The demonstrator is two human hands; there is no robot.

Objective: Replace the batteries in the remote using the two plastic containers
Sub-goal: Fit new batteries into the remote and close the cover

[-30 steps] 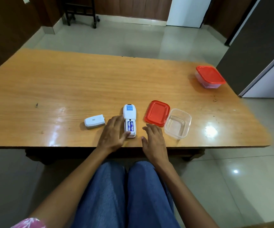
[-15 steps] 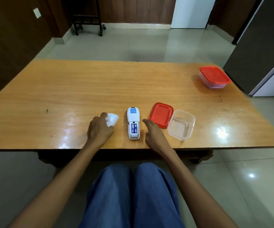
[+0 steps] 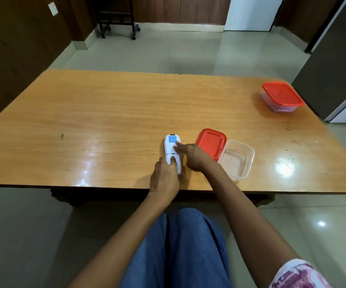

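Grasping nothing, pin the remote (image 3: 169, 148) at 12 o'clock with your right hand (image 3: 193, 158); press the battery cover (image 3: 169, 159) squarely with your left hand (image 3: 164, 178).

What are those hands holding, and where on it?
The remote: left hand presses the battery cover at its near end, right hand touches the labelled far half.
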